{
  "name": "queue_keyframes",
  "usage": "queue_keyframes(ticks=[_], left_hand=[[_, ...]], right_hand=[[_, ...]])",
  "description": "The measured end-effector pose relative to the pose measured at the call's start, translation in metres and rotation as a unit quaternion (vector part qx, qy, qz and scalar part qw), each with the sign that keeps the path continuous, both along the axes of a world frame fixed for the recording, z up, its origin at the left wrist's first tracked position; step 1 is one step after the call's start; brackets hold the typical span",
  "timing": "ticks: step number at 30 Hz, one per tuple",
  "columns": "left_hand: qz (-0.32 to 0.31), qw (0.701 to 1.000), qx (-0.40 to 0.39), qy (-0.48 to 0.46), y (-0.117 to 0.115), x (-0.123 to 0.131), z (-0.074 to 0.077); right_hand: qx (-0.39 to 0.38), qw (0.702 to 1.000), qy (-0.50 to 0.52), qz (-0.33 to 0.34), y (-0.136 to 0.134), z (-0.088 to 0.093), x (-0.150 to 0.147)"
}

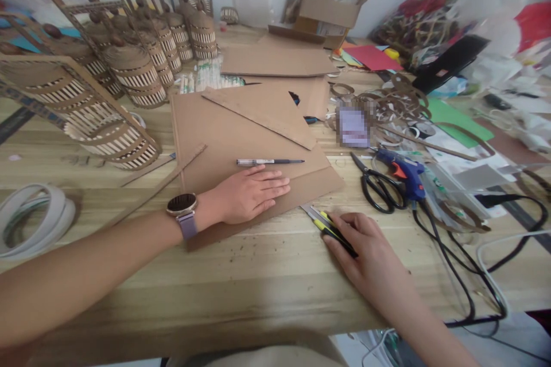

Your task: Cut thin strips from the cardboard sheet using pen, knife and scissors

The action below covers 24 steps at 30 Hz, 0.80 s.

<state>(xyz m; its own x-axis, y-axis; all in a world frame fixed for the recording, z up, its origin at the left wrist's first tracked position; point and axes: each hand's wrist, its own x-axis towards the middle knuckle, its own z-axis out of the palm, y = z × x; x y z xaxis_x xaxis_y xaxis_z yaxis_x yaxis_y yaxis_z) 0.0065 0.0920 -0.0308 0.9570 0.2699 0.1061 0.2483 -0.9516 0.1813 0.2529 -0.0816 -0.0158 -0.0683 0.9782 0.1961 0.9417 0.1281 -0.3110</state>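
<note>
My left hand (252, 192) lies flat, fingers stretched out, on a brown cardboard sheet (215, 132) on the wooden table (241, 281). A pen (269, 161) rests on the cardboard just beyond its fingertips. A triangular cardboard offcut (267, 112) lies on top of the sheet further back. My right hand (365, 249) is closed on a yellow and black utility knife (327, 226), whose blade tip touches the cardboard's near right edge. A watch (183, 209) sits on my left wrist.
Black scissors (379, 186) and a blue glue gun (404, 172) with a black cable lie to the right. Woven lantern-like cylinders in frames (129, 69) stand at the back left. Tape rolls (30, 221) are at the left edge, cardboard boxes (327, 6) and paper scraps behind.
</note>
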Motion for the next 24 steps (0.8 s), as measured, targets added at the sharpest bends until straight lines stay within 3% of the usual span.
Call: queue_keyframes(ticks=[24], left_hand=[[0.005,1.0,-0.027,-0.013,0.0,0.001,0.002]], right_hand=[[0.004,0.998,0.03,0.052,-0.001,0.0,-0.041]])
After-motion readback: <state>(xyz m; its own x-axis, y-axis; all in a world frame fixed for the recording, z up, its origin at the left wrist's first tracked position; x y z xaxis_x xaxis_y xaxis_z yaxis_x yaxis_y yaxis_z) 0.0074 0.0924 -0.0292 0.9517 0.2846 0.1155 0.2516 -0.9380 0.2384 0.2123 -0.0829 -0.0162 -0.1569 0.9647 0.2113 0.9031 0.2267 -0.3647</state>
